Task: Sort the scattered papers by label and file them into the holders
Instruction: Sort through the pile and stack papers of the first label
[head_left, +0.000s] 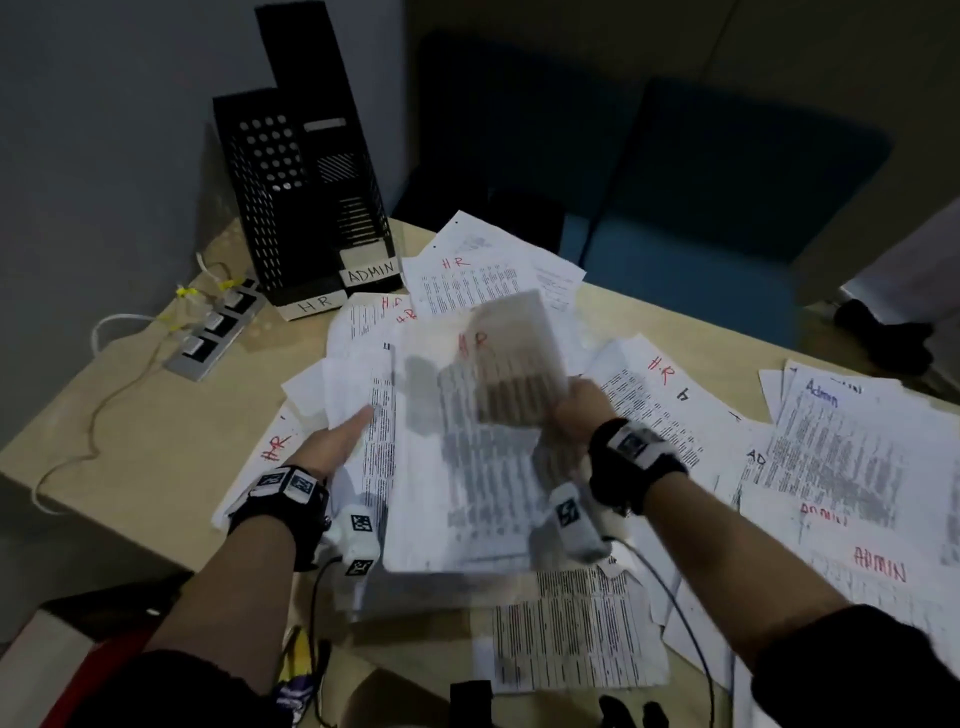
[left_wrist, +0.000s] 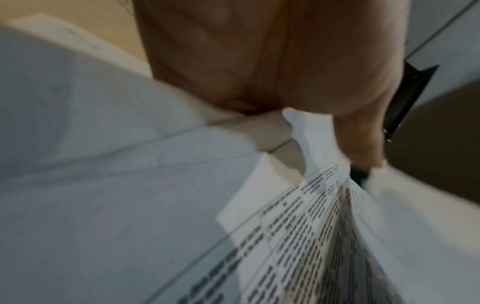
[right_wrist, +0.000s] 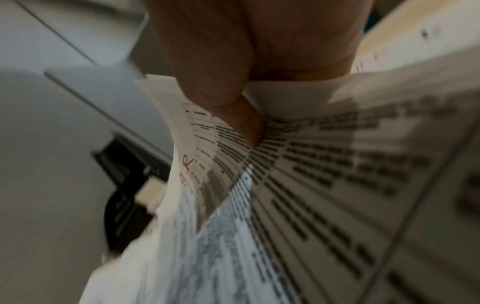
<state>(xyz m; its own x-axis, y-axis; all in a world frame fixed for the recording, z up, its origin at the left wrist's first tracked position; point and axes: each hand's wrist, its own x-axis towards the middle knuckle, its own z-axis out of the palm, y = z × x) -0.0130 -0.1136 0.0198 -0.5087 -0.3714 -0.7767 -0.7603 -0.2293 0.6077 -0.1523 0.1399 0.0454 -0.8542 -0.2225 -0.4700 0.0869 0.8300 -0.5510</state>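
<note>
At the upper left of the head view, two black holders (head_left: 306, 197) stand on the table (head_left: 145, 441), labelled HR and ADMIN. At centre left, the left hand (head_left: 337, 441) grips the left edge of a stack of HR sheets (head_left: 457, 467), thumb extended on top. At centre right, the right hand (head_left: 576, 410) pinches a blurred HR sheet (head_left: 514, 358) above the stack. ADMIN sheets (head_left: 852, 467) lie at the right.
</note>
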